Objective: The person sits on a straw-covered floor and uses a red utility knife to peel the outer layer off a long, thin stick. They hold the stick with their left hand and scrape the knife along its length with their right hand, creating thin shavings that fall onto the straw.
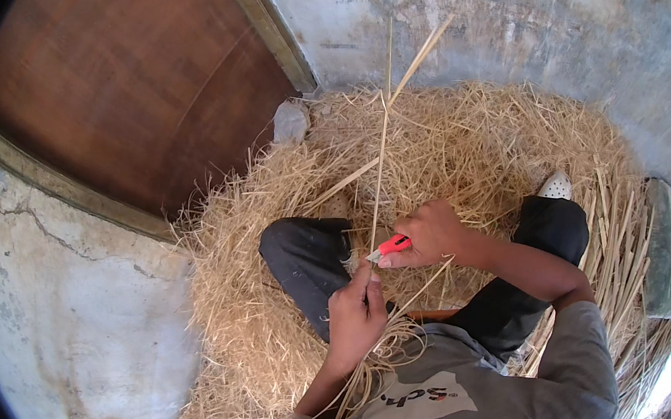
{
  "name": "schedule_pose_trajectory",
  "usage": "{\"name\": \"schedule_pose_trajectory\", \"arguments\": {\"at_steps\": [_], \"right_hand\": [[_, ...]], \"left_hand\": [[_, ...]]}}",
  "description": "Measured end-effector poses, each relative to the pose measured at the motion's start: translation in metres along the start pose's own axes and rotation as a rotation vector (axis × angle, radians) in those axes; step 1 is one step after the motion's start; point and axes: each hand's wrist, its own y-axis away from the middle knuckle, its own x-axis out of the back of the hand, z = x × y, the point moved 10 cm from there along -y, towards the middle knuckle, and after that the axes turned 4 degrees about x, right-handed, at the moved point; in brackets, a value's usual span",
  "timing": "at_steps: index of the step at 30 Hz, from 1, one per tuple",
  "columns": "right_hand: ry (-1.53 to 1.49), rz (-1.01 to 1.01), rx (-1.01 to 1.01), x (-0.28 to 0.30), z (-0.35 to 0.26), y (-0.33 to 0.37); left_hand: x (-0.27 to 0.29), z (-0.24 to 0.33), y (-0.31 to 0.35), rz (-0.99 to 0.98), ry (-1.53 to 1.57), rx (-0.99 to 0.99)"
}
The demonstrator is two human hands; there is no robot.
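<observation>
My right hand (433, 232) is closed around a red utility knife (396, 244), whose blade points left toward my other hand. Just below the blade, my left hand (355, 317) pinches a long thin strip (379, 165), which looks like bamboo. From my fingertips the strip runs up and away over the pile, and the blade meets or lies very close to it. Where my left fingers press, the strip's near end is partly hidden. Loose curled strips (388, 348) lie in my lap, beside my left wrist.
Pale shavings (241, 332) are heaped around my crossed legs. At the right lie many long split strips (620, 257) next to a grey-green block (665, 251). A brown door (142, 91) and a worn wall (515, 25) rise beyond, with a grey stone (290, 121) by the door frame.
</observation>
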Motion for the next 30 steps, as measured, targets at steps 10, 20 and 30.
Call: {"name": "schedule_pose_trajectory", "arguments": {"at_steps": [10, 20, 30], "right_hand": [[-0.036, 0.021, -0.08, 0.001, 0.009, -0.003], [0.058, 0.179, -0.326, 0.015, 0.105, -0.006], [0.16, 0.11, -0.471, 0.012, 0.172, -0.01]], "left_hand": [[0.001, 0.015, 0.002, 0.012, -0.217, -0.057], [-0.009, 0.016, 0.01, -0.095, -0.079, -0.036], [-0.016, 0.006, 0.031, -0.119, -0.101, -0.133]]}}
